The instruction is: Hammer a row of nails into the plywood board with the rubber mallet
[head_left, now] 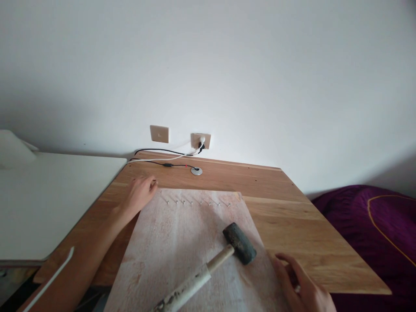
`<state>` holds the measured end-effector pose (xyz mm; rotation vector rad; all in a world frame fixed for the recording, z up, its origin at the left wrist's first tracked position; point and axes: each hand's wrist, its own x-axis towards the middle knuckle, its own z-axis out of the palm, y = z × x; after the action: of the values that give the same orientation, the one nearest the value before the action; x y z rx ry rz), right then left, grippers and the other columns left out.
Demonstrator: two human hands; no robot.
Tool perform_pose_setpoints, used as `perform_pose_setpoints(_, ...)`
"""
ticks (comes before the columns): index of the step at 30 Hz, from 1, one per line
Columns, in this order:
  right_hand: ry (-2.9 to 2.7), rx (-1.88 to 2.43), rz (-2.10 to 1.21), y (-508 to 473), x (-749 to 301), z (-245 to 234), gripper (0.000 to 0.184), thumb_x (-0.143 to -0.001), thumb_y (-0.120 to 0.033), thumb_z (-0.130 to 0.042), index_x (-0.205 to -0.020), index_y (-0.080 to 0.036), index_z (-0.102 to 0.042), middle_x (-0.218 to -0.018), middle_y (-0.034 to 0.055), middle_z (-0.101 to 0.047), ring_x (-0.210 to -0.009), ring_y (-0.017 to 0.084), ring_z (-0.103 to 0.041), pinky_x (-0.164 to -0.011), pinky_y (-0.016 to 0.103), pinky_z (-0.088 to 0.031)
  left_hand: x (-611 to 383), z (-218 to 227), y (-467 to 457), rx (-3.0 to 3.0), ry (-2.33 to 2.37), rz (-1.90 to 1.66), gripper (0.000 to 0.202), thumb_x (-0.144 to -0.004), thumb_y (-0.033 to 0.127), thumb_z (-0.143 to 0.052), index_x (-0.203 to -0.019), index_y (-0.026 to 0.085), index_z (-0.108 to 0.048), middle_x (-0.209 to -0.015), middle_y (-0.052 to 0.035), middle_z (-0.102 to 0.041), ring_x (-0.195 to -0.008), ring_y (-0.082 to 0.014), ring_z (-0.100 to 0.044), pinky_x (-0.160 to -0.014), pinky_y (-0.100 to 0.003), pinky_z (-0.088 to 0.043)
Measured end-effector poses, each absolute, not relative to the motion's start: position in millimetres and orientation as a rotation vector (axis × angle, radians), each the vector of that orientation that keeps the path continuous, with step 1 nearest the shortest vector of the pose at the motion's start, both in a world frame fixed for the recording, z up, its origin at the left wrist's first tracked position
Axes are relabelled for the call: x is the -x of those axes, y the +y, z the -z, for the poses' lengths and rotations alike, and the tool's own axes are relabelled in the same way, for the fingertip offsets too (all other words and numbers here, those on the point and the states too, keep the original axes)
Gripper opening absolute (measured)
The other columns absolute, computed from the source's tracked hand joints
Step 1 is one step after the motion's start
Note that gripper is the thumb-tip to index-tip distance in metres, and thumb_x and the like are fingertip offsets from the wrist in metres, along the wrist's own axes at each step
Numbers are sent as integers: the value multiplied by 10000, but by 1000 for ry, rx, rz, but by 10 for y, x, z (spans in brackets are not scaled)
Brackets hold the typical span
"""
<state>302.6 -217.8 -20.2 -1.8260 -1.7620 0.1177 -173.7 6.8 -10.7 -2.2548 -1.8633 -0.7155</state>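
A pale, whitish wooden board lies on the brown wooden table in front of me. Several nails stand in a row near its far edge. Across the board's near right part rests a rubber mallet with a black head and a pale, worn handle; neither hand touches it. My left hand is at the far left corner of the board, fingers curled against its edge. On the near right edge, my right hand is bent round the board's side. A small pale spot shows between its fingers, too unclear to name.
Behind the board, black and white cables run along the table to a wall socket and a round cable grommet. A white surface adjoins on the left. Purple fabric lies beyond the right edge.
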Motion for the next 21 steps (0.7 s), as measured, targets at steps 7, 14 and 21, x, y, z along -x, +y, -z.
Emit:
perform_pose_setpoints(7, -1725, 1589, -300, -1298, -2661, -229, 326, -1009, -500, -537, -991, -218, -699, -718, 28, -748, -585, 178, -730, -517, 219, -548, 1482, 54, -81, 2695, -1679, 1312, 217, -991, 349, -540, -975, 209, -705, -941, -36, -754, -867, -198, -690, -819, -306, -523)
perform_pose_setpoints(14, -1897, 1439, -141, -429, -2221, -29, 356, -1021, -451, -477, -838, -207, -662, -590, -6, -607, -523, 155, -584, -539, 248, -450, 1411, -25, -234, 2919, -1476, 1245, 185, -962, 357, -627, -986, 219, -748, -964, -35, -672, -879, -176, -655, -812, -290, -495)
perform_pose_setpoints(21, -1994, 1401, 57, -484, -2205, 136, 358, -1044, -423, -455, -874, -202, -680, -717, 17, -636, -559, 132, -581, -560, 237, -407, 1486, -37, -229, 2998, -1525, 1150, 128, -903, 282, -648, -962, 207, -735, -941, -27, -642, -869, -174, -624, -804, -295, -478)
